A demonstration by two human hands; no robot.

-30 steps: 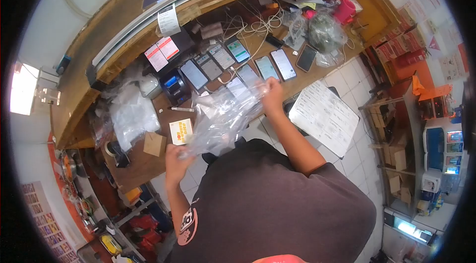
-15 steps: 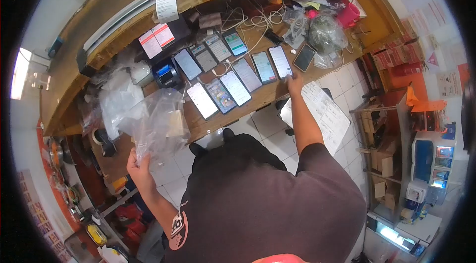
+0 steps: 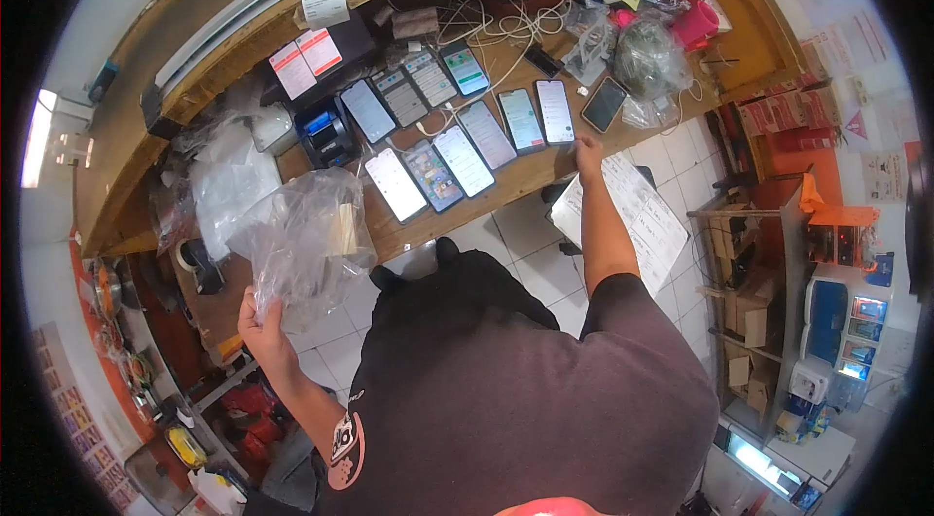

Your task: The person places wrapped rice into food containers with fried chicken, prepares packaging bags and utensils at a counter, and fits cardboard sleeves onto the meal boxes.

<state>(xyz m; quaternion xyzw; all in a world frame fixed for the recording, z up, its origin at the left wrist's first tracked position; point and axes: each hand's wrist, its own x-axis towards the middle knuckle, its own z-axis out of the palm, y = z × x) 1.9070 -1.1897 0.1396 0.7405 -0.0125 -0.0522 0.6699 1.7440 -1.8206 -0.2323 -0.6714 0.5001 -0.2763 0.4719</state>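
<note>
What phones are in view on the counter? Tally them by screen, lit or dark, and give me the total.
Lit phones: 10
Dark phone: 1
Total: 11

I left out the small black item near the cables; I can't tell what it is.

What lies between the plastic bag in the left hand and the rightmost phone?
Six lit phones, in a row along the front, lie between the bag in the left hand and the rightmost phone; the head view shows this.
</note>
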